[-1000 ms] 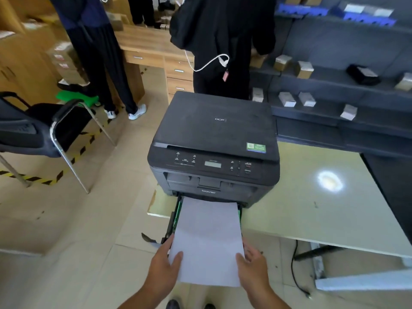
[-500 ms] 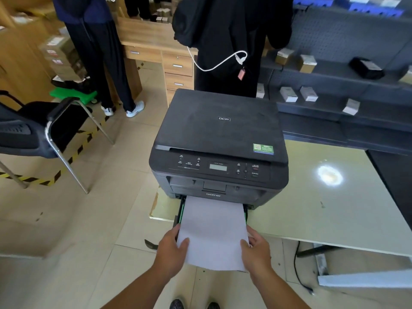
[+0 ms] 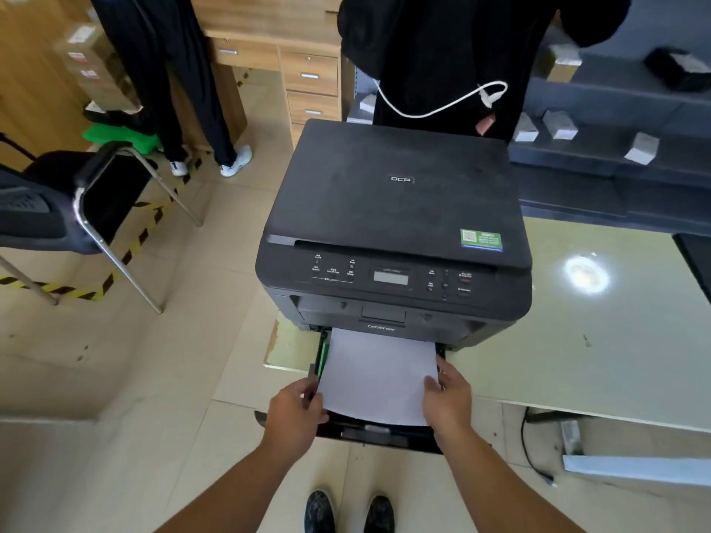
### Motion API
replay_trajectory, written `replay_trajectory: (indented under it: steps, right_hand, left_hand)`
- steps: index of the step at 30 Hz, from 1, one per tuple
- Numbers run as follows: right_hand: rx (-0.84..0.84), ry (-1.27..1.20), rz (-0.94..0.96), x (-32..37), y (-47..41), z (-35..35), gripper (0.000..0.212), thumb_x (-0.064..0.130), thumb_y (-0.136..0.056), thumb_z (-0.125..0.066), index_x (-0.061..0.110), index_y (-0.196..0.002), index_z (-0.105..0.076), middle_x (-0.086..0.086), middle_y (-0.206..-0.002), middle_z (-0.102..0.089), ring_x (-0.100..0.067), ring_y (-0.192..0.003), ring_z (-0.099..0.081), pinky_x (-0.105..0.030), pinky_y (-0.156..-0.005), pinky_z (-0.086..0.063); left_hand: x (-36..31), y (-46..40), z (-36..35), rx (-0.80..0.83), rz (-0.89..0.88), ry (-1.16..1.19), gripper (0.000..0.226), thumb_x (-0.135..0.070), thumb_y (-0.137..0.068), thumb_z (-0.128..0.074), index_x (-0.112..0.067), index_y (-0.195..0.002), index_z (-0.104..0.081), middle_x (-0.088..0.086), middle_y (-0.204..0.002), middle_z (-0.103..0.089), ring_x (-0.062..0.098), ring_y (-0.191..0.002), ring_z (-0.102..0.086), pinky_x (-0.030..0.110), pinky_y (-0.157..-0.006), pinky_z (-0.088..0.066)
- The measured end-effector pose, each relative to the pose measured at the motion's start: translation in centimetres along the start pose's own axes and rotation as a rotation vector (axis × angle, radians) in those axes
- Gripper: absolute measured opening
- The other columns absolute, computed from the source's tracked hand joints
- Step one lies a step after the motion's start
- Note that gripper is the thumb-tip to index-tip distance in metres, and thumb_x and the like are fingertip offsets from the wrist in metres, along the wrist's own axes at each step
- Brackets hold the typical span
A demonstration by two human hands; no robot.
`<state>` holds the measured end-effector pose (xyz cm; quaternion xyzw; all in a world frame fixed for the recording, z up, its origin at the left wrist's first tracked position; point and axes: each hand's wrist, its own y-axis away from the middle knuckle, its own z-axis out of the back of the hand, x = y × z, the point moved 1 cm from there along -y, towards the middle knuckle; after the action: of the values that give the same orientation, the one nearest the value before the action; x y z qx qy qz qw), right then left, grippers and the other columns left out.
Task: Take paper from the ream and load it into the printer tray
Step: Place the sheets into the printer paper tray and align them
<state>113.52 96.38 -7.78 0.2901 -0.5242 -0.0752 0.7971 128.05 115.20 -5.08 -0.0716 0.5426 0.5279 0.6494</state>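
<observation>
A black printer stands at the corner of a pale green table. Its paper tray is pulled out below the front, past the table edge. A white stack of paper lies partly in the tray, its far end under the printer body. My left hand grips the stack's left edge and my right hand grips its right edge. The ream is not in view.
A person in black stands right behind the printer, another by a wooden desk at the back left. A black chair stands on the left. Dark shelves with small boxes run at the right. A cable hangs under the table.
Both hands have pushed the paper stack forward, deeper into the tray and under the printer. The tray's front edge now shows below the paper.
</observation>
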Motion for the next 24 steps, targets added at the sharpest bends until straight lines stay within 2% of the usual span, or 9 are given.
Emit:
replay_trajectory:
  steps: [5, 8, 10, 12, 14, 18, 20, 22, 24]
  right_hand:
    - [-0.023, 0.124, 0.053, -0.2, -1.2, -1.4, 0.044, 0.005, -0.098, -0.050, 0.024, -0.138, -0.056, -0.003, -0.126, -0.069, -0.024, -0.105, -0.067, -0.035, -0.095, -0.053]
    - [-0.065, 0.219, 0.085, -0.4, -1.3, -1.8, 0.043, 0.009, -0.099, -0.049, 0.024, -0.139, -0.055, -0.002, -0.129, -0.068, -0.025, -0.110, -0.066, -0.033, -0.093, -0.051]
    - [-0.101, 0.254, 0.118, -0.4, -1.4, -2.1, 0.043, 0.010, -0.099, -0.050, 0.024, -0.140, -0.054, -0.002, -0.132, -0.066, -0.027, -0.114, -0.065, -0.037, -0.095, -0.052]
    - [-0.135, 0.299, 0.150, -0.2, -1.6, -2.4, 0.043, 0.010, -0.100, -0.050, 0.022, -0.141, -0.052, -0.004, -0.137, -0.063, -0.029, -0.120, -0.063, -0.040, -0.096, -0.051]
    - [-0.155, 0.336, 0.152, -0.1, -1.8, -2.6, 0.045, 0.009, -0.100, -0.050, 0.022, -0.143, -0.050, -0.005, -0.140, -0.060, -0.030, -0.121, -0.062, -0.038, -0.093, -0.051]
    - [-0.173, 0.356, 0.115, 0.1, -1.9, -2.9, 0.047, 0.009, -0.101, -0.049, 0.022, -0.146, -0.046, -0.007, -0.143, -0.057, -0.031, -0.119, -0.063, -0.037, -0.090, -0.051]
    - [-0.163, 0.363, 0.112, 0.0, -2.0, -2.9, 0.048, 0.009, -0.101, -0.049, 0.022, -0.147, -0.045, -0.007, -0.144, -0.057, -0.031, -0.117, -0.064, -0.035, -0.088, -0.050]
    - [-0.159, 0.387, 0.164, 0.3, -1.7, -2.8, 0.047, 0.013, -0.099, -0.053, 0.020, -0.146, -0.047, -0.007, -0.142, -0.058, -0.032, -0.116, -0.064, -0.036, -0.088, -0.051]
    - [-0.196, 0.437, 0.342, 0.8, -1.1, -2.2, 0.044, 0.016, -0.094, -0.063, 0.014, -0.137, -0.056, -0.010, -0.136, -0.061, -0.032, -0.116, -0.061, -0.041, -0.091, -0.052]
  left_hand:
    - [0.7, -0.7, 0.0, -0.009, -0.038, -0.089, 0.020, -0.007, -0.094, -0.059, -0.017, -0.110, -0.067, 0.012, -0.094, -0.073, 0.011, -0.065, -0.073, 0.013, -0.054, -0.051]
    - [1.2, -1.1, 0.1, -0.020, -0.033, -0.120, 0.020, -0.012, -0.093, -0.061, -0.017, -0.111, -0.067, 0.008, -0.088, -0.072, 0.009, -0.063, -0.071, 0.025, -0.063, -0.057]
    - [1.1, -1.2, 0.1, -0.022, -0.042, -0.130, 0.017, -0.013, -0.093, -0.060, -0.019, -0.108, -0.067, 0.008, -0.091, -0.071, 0.008, -0.063, -0.071, 0.030, -0.065, -0.059]
    - [0.9, -1.3, 0.1, -0.017, -0.066, -0.157, 0.016, -0.013, -0.094, -0.060, -0.023, -0.105, -0.066, 0.008, -0.096, -0.069, 0.008, -0.064, -0.071, 0.026, -0.063, -0.058]
    - [0.9, -1.4, 0.2, -0.018, -0.079, -0.177, 0.017, -0.013, -0.094, -0.059, -0.024, -0.106, -0.065, 0.007, -0.099, -0.068, 0.008, -0.066, -0.071, 0.024, -0.063, -0.056]
    - [1.0, -1.5, 0.3, -0.030, -0.087, -0.192, 0.020, -0.014, -0.094, -0.059, -0.021, -0.111, -0.067, 0.004, -0.103, -0.067, 0.012, -0.076, -0.069, 0.033, -0.072, -0.059]
    - [0.9, -1.5, 0.3, -0.037, -0.105, -0.207, 0.022, -0.014, -0.094, -0.058, -0.020, -0.112, -0.068, -0.001, -0.107, -0.066, 0.009, -0.082, -0.066, 0.029, -0.075, -0.056]
    - [0.8, -1.6, 0.2, -0.042, -0.118, -0.221, 0.023, -0.014, -0.094, -0.058, -0.018, -0.115, -0.068, -0.003, -0.111, -0.064, 0.007, -0.090, -0.063, 0.026, -0.079, -0.053]
    - [0.7, -1.8, 0.2, -0.049, -0.123, -0.224, 0.026, -0.013, -0.094, -0.058, -0.017, -0.118, -0.066, -0.002, -0.113, -0.064, 0.009, -0.095, -0.063, 0.028, -0.084, -0.053]
